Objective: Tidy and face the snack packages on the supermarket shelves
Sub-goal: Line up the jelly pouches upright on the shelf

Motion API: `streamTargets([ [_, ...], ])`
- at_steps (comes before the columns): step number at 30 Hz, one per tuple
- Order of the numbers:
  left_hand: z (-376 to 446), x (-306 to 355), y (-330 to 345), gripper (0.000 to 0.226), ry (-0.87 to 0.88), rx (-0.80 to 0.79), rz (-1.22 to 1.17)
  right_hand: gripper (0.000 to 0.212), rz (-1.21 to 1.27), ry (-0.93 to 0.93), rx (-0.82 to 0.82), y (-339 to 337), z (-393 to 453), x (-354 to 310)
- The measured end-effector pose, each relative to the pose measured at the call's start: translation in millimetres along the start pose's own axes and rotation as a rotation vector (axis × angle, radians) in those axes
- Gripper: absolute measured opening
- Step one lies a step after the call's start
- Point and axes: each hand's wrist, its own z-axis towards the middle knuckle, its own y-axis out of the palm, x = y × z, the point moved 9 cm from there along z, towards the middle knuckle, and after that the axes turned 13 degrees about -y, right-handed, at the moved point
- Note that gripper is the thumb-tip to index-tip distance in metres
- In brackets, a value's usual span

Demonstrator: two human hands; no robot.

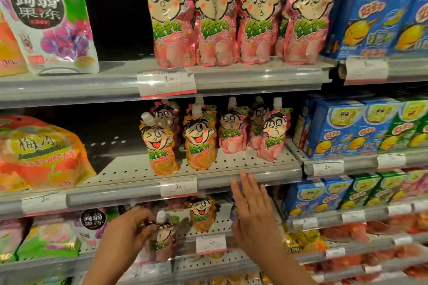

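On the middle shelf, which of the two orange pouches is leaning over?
The left orange pouch: its white cap tilts left, while the right orange pouch stands upright.

Both bare forearms reach up and forward from the bottom of the view. The left hand (129,227) has its fingers (144,218) curled, pinching the top of a pouch (162,238). Right of the pouch, the right hand (251,209) is raised, flat, its fingers straight and close together, pointing up.

Grey perforated shelf (231,164), price label (167,83) in clear strip, second price label (178,187), black perforated back panel (115,7)
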Motion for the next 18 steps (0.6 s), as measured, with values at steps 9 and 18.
streamTargets([
  [9, -22.9, 120.0, -82.3, 0.038, 0.192, 0.085, -0.210, 0.076, -0.069, 0.201, 0.109, -29.6, -32.9, 69.1],
  [18, 1.3, 209.2, -95.1, 0.018, 0.256, 0.335, -0.269, 0.082, 0.057, 0.235, 0.142, -32.8, -41.5, 89.9],
])
